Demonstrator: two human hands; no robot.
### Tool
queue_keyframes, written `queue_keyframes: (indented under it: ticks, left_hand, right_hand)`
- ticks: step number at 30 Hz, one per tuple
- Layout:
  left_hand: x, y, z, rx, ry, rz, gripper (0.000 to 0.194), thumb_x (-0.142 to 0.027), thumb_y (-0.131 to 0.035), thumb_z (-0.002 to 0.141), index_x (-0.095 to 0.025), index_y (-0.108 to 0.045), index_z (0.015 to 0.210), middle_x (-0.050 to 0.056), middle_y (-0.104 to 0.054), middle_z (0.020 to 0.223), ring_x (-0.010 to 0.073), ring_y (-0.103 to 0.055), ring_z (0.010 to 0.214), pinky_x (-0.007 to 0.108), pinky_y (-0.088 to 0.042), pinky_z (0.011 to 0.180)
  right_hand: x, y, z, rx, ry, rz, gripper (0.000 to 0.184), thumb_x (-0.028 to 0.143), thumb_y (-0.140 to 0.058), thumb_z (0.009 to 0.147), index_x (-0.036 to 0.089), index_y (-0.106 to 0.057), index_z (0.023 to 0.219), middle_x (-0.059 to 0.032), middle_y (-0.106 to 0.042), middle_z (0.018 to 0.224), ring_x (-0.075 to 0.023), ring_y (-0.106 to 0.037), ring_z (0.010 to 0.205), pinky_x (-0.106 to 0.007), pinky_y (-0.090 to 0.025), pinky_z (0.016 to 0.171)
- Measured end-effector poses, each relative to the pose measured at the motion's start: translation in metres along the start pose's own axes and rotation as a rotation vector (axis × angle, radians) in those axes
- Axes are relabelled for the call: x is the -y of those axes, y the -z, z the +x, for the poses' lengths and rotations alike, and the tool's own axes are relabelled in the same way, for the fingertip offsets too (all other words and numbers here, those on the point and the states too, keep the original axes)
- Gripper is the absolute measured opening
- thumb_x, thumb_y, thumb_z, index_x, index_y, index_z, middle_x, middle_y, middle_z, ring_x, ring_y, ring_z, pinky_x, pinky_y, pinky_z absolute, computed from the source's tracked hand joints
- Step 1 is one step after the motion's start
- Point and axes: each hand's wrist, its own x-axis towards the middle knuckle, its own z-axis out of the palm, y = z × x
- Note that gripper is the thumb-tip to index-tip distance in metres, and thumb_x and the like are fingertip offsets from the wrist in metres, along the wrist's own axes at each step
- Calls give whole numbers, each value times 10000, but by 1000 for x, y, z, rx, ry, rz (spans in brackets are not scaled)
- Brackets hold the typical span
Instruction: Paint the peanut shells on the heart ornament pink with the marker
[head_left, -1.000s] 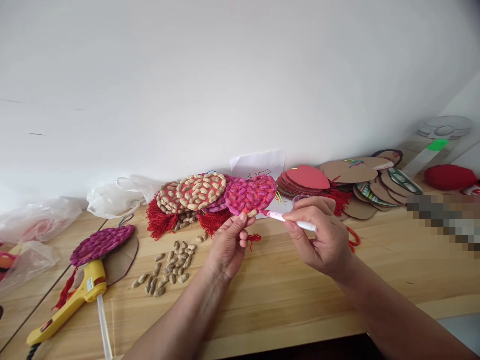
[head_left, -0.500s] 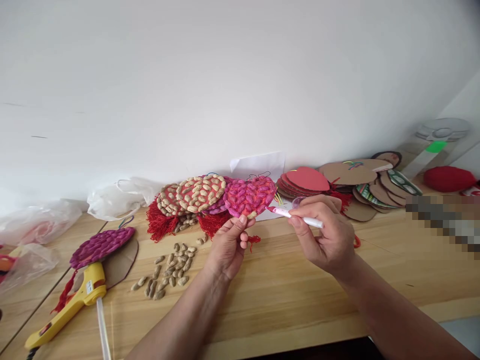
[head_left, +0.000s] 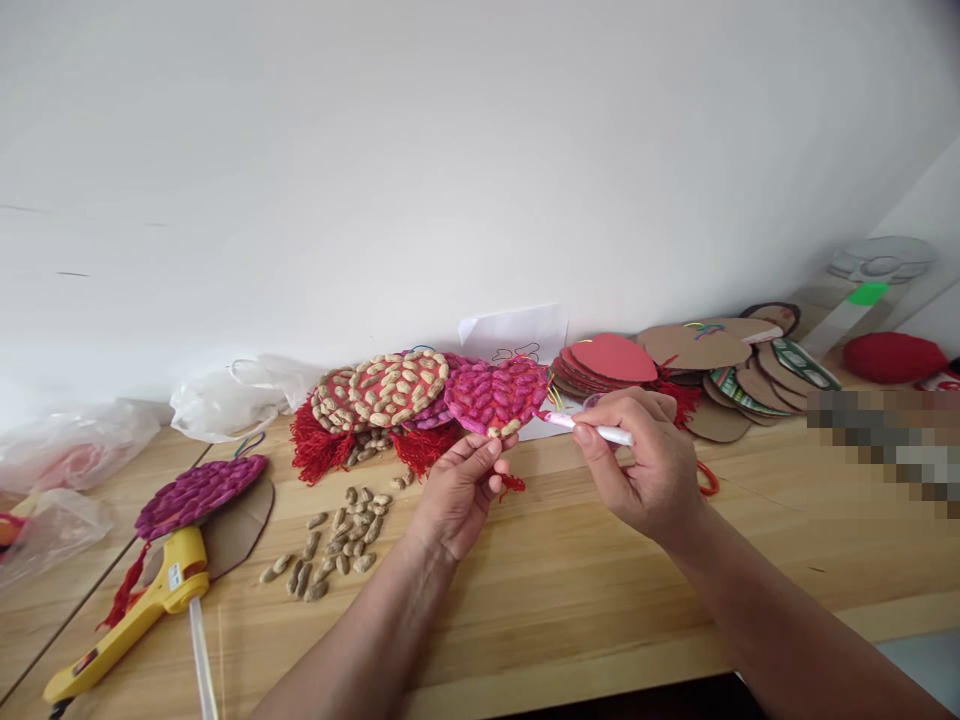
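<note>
My left hand (head_left: pixel 463 490) pinches the lower tip of a heart-shaped peanut plaque (head_left: pixel 496 393). Most of its peanuts are magenta; a couple at the bottom tip are still plain tan. A red yarn tassel (head_left: pixel 513 484) hangs below my fingers. In my right hand (head_left: pixel 646 460) is a white marker (head_left: pixel 589 429), gripped like a pen, its pink tip at the right edge of the heart. Left of the heart lean round plaques with unpainted peanuts (head_left: pixel 399 388) and red tassels (head_left: pixel 321 443). Loose peanuts (head_left: pixel 345 535) lie on the table to the left of my left forearm.
A yellow glue gun (head_left: pixel 161 600) with a glue stick lies at the left beside a purple peanut plaque (head_left: pixel 201 494). Plastic bags (head_left: pixel 232 400) sit behind. Red discs (head_left: pixel 611 360), cardboard cutouts (head_left: pixel 690 347) and red yarn (head_left: pixel 894 357) line the wall at the right.
The heart has tilted slightly and its bottom tip shows more above my left fingers. My right hand and the marker have shifted a little left, the tip staying at the heart's right edge.
</note>
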Motion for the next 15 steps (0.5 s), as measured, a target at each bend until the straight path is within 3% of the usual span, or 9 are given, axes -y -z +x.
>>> queue_keyframes:
  ticks: [10,15]
  left_hand:
    - [4,2,0,37,0,21,129,-41,-774,792,-100,-692,872,127,-770,993,56,-632,553,126,-531,469]
    - [4,0,0,12,-4,49,181,-60,-825,744,-101,-698,867,114,-767,950,59,-626,552,127,-521,462]
  right_hand:
    - [-1,1,1,0,-21,11,61,193,-640,904,229,-622,949,-5,-699,809,-193,-648,780,-392,-409,814]
    - [-11,14,2,-134,-148,23,23,248,-634,918,230,-645,923,-26,-686,787,-219,-633,770,-406,-438,793]
